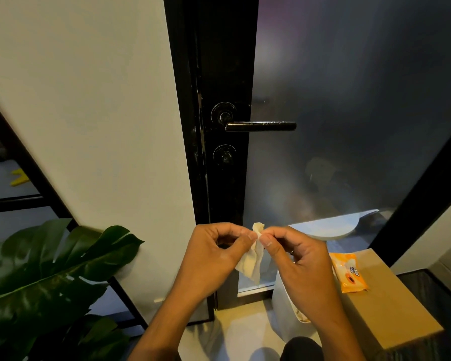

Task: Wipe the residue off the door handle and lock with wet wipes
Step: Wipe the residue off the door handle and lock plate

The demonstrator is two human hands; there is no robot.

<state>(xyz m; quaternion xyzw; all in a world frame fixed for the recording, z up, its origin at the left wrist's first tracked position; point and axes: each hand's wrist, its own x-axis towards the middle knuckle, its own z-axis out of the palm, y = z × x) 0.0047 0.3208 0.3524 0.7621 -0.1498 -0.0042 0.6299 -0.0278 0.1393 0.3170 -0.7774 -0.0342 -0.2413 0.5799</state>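
Pinching the wet wipe (250,259) between both hands, left hand (214,254) and right hand (301,259), I judge unfolding underway; next, press it onto the door handle (261,126).

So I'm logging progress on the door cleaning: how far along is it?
Early. Done: one wipe is out of the orange pack on the box. In hand: both hands, left and right, pinch it, below the hardware. Left: the handle shows whitish specks, and the lock is untouched.

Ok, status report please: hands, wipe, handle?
Both hands, left and right, pinching wet wipe. Door handle untouched, residue visible. Nothing blocking.
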